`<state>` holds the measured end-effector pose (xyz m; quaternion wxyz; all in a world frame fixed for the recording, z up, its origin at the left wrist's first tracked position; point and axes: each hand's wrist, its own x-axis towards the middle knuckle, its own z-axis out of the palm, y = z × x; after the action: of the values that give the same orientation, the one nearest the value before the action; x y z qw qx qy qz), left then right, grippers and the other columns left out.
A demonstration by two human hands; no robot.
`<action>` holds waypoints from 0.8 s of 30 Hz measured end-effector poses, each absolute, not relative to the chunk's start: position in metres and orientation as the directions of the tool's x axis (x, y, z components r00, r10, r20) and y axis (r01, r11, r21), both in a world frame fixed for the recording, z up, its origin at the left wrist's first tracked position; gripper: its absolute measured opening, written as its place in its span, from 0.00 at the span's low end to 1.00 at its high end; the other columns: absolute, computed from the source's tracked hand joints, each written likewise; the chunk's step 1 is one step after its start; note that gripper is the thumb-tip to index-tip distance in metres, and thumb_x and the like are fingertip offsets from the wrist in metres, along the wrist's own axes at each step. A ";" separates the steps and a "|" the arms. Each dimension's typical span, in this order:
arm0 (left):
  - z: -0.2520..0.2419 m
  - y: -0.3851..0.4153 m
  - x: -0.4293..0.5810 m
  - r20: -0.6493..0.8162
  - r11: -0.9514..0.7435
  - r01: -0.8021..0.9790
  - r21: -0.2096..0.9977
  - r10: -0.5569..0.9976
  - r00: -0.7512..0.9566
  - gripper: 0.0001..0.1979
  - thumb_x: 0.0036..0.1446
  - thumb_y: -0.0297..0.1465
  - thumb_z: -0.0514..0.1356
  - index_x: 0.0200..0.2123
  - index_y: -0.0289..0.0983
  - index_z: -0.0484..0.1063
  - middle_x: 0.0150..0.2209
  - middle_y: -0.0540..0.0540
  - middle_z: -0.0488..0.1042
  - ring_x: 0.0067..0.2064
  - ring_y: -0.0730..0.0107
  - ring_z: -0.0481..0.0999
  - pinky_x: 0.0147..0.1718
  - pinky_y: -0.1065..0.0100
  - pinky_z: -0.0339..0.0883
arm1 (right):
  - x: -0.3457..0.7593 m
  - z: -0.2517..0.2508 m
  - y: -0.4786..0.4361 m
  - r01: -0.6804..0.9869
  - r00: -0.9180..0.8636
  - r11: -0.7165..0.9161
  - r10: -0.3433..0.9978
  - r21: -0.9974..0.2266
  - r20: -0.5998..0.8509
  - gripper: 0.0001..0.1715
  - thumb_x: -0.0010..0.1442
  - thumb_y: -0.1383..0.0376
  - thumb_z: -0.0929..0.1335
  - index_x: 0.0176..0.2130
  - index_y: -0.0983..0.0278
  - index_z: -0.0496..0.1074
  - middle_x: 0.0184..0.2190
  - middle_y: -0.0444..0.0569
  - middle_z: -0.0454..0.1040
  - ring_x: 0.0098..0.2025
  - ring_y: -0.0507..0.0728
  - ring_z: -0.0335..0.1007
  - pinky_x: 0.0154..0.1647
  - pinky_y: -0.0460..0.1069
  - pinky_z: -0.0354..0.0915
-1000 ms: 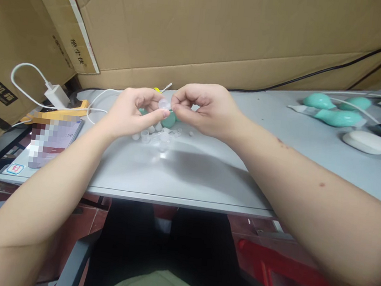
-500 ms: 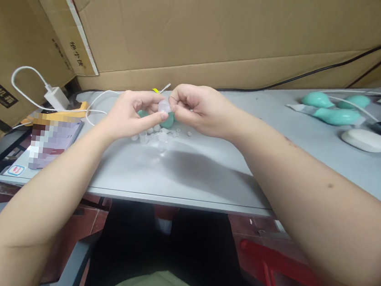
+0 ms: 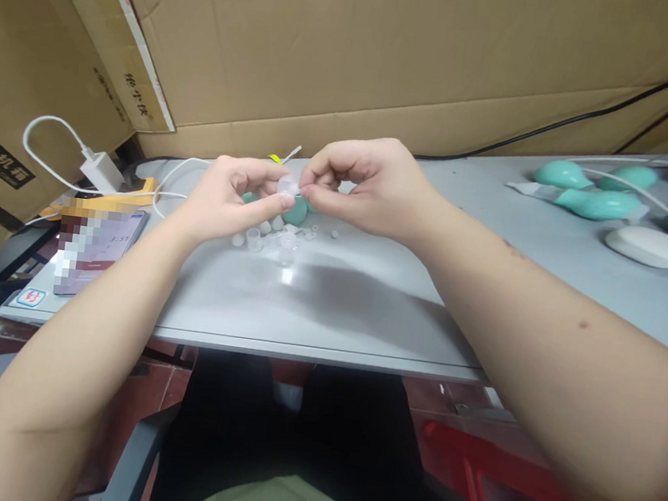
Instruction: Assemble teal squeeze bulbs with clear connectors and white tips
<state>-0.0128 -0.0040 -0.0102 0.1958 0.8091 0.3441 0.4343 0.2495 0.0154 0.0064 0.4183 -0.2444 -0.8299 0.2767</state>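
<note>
My left hand (image 3: 228,197) pinches a small translucent plastic cup-shaped piece (image 3: 286,185) between thumb and fingers, above the grey table (image 3: 327,314). My right hand (image 3: 361,185) is closed in a pinch, its fingertips right at the piece's right end. Whatever those fingertips hold is too small to make out. Just below and behind the hands lies a mint-green rounded object (image 3: 295,211), partly hidden. Small clear and white plastic parts (image 3: 255,239) are scattered under the hands, among them a clear piece (image 3: 287,249) nearer to me.
On the left are a phone (image 3: 106,249), a yellow power strip (image 3: 104,199) and a white charger (image 3: 102,172) with its cable. To the right lie several mint-green bulbs (image 3: 598,203) and a white oval case (image 3: 653,247). Cardboard (image 3: 356,52) stands behind the table.
My right hand has opened its pinch slightly and shifted a little to the right. The left hand keeps its hold on the plastic piece. The view has shifted slightly.
</note>
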 end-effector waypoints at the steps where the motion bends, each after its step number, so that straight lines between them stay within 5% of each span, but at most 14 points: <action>1: -0.010 -0.004 -0.013 0.554 -0.679 0.389 0.622 0.733 0.394 0.30 0.66 0.64 0.79 0.44 0.42 0.92 0.32 0.45 0.87 0.33 0.58 0.87 0.31 0.60 0.82 | 0.250 0.007 0.015 0.198 -0.539 0.736 0.634 -0.648 0.555 0.10 0.68 0.60 0.81 0.35 0.56 0.82 0.30 0.43 0.77 0.34 0.56 0.67 0.40 0.55 0.65; 17: -0.008 -0.003 -0.010 0.510 -0.673 0.300 0.676 0.722 0.467 0.30 0.65 0.61 0.82 0.46 0.38 0.93 0.31 0.45 0.86 0.29 0.65 0.84 0.29 0.67 0.79 | 0.249 0.004 0.024 0.264 -0.700 0.856 0.487 -0.444 0.523 0.10 0.73 0.68 0.71 0.40 0.57 0.67 0.32 0.41 0.72 0.35 0.54 0.64 0.37 0.51 0.56; 24: -0.006 -0.003 -0.012 0.488 -0.669 0.259 0.697 0.707 0.511 0.27 0.63 0.57 0.84 0.45 0.38 0.93 0.36 0.43 0.88 0.33 0.65 0.82 0.33 0.65 0.78 | 0.253 0.013 0.019 0.251 -0.722 0.755 0.563 -0.606 0.403 0.12 0.78 0.68 0.72 0.40 0.58 0.71 0.31 0.40 0.73 0.33 0.52 0.66 0.36 0.50 0.59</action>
<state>-0.0116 -0.0031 -0.0056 0.2818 0.8224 0.2936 0.3975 0.2525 0.0193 0.0127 0.2946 -0.2287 -0.8892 0.2650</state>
